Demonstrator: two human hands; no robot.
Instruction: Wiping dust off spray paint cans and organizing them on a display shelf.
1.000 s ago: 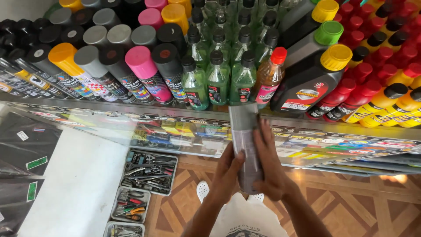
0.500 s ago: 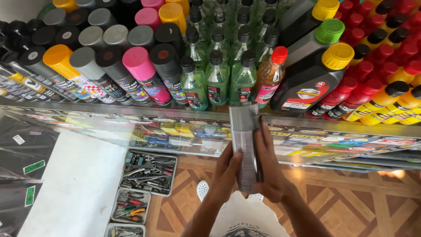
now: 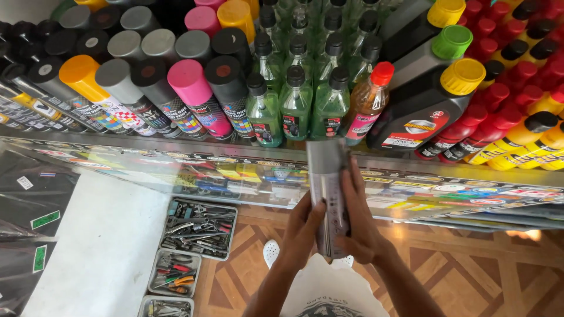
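Both of my hands press flat against a tall grey spray can, holding it upright between the palms over the edge of a glass counter. My left hand lies against its left side, fingers pointing up. My right hand covers its right side, with the fingers wrapped around the back. The can's top reaches up to the front row of bottles.
On the counter stand several spray cans with coloured caps, green bottles, a brown bottle with a red cap, dark oil jugs and red and yellow bottles. Trays of hand tools lie on the floor below.
My hands and the can have stayed together. The view has shifted slightly, and the can stands a little more upright between my palms.
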